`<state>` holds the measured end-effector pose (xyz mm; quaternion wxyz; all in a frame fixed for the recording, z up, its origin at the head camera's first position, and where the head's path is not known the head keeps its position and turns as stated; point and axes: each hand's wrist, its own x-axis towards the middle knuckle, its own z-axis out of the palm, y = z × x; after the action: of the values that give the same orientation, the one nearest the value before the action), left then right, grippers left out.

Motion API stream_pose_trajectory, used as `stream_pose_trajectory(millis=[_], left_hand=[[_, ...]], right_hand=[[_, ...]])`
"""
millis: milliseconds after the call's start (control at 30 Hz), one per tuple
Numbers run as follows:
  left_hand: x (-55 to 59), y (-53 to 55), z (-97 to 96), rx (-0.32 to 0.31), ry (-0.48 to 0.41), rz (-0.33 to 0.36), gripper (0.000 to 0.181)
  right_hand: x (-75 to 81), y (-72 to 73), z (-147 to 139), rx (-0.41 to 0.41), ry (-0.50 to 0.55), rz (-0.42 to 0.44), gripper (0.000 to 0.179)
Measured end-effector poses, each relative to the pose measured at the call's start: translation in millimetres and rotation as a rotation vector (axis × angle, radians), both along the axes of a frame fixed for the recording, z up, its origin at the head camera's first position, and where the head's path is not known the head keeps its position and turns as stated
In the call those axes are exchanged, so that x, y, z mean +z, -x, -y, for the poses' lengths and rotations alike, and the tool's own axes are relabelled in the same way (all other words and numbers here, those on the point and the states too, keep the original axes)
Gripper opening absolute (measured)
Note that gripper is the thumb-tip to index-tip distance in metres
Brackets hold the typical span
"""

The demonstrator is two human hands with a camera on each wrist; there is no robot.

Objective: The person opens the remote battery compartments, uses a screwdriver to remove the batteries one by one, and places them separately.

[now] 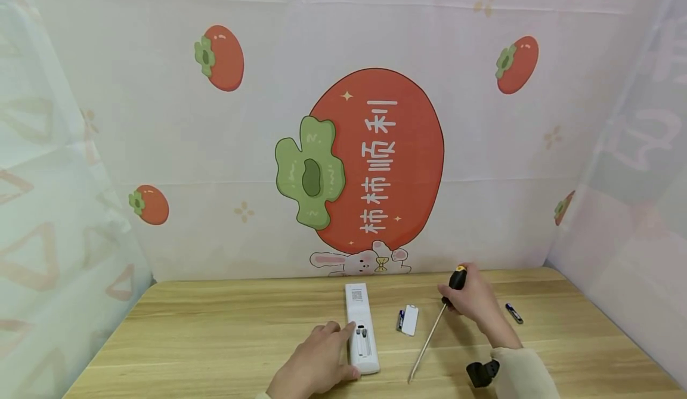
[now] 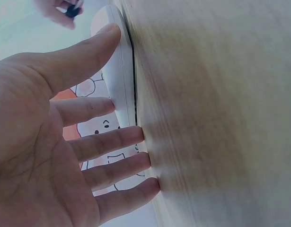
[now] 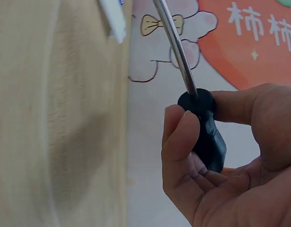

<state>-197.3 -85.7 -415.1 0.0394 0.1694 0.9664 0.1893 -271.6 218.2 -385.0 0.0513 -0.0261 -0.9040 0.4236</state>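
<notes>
A white remote control [image 1: 356, 303] lies back side up on the wooden table, its battery compartment uncovered. My left hand [image 1: 318, 357] is at its left side, thumb and index fingertip touching the remote's edge. In the left wrist view the fingers [image 2: 107, 142] are nearly straight, with the lower fingertips at the table. My right hand [image 1: 474, 300] grips a screwdriver [image 3: 209, 137] by its black handle; the long metal shaft slants down toward the table. Between the hands lie the white battery cover [image 1: 410, 320] and a battery [image 1: 400, 320] beside it.
Another battery [image 1: 513, 313] lies on the table [image 1: 214, 333] to the right of my right hand. A black strap-like piece [image 1: 482, 373] is at the right sleeve. Behind the table hangs a printed backdrop [image 1: 241, 148] with persimmons, and fabric walls stand at both sides.
</notes>
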Motion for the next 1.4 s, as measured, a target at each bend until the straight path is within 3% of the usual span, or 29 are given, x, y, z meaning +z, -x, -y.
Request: stream_pose_trajectory(millis=[233,467,933,1400], left_hand=[[1.5,0.2,0.2,-0.002,0.006,-0.001,0.076],[2.8,0.5,0.2,0.002,0.009,0.016,0.076],[0.6,1.1,-1.9,0.029,-0.004,0.042,0.075],[1.1,1.3,-1.7,0.025,-0.003,0.039,0.075]], right_hand=[[-14.6,5.1,-7,0.000,-0.081,0.057,0.073],[-24.3,7.5,-11,-0.007,-0.037,0.100,0.071],[-32.6,7.9,-14,-0.019,0.017,0.172,0.072],[-36.9,9.9,-18,-0.050,-0.025,0.185,0.072]])
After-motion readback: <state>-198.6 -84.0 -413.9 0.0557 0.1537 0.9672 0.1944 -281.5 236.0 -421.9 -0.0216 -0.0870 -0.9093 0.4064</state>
